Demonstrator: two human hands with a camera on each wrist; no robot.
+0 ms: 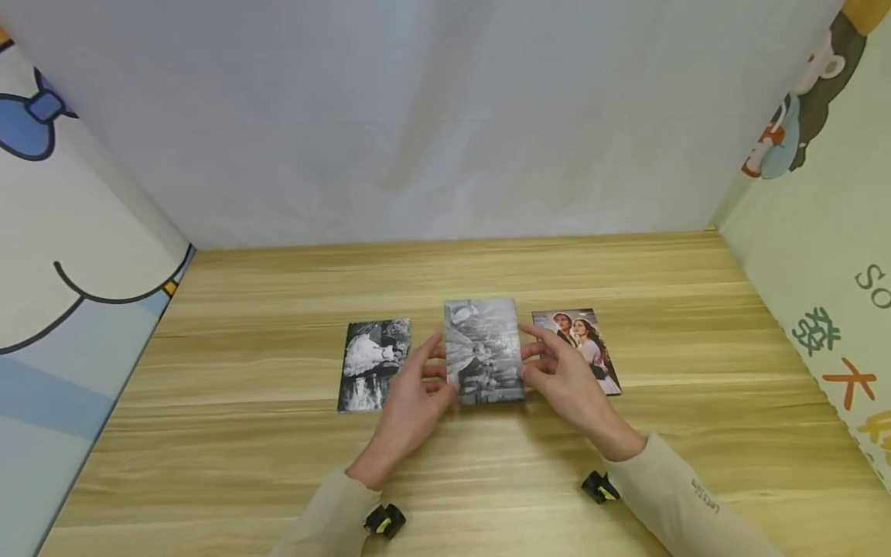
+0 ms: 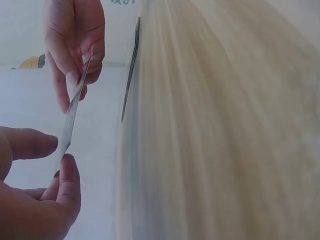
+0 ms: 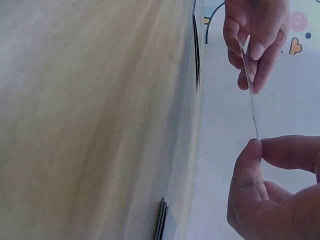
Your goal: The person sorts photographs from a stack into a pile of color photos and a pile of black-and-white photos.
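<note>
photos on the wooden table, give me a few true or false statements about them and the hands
1. Both hands hold the middle black-and-white photo by its side edges. True.
2. The held photo lies flat on the light wooden table. False: the wrist views show it lifted clear of the surface.
3. A colour photo of a couple lies to the right of the held one. True.
4. The left hand presses on the black-and-white photo on the left. False: that photo lies untouched.
5. The right hand is idle with straight fingers. False: it pinches the held photo's edge.
</note>
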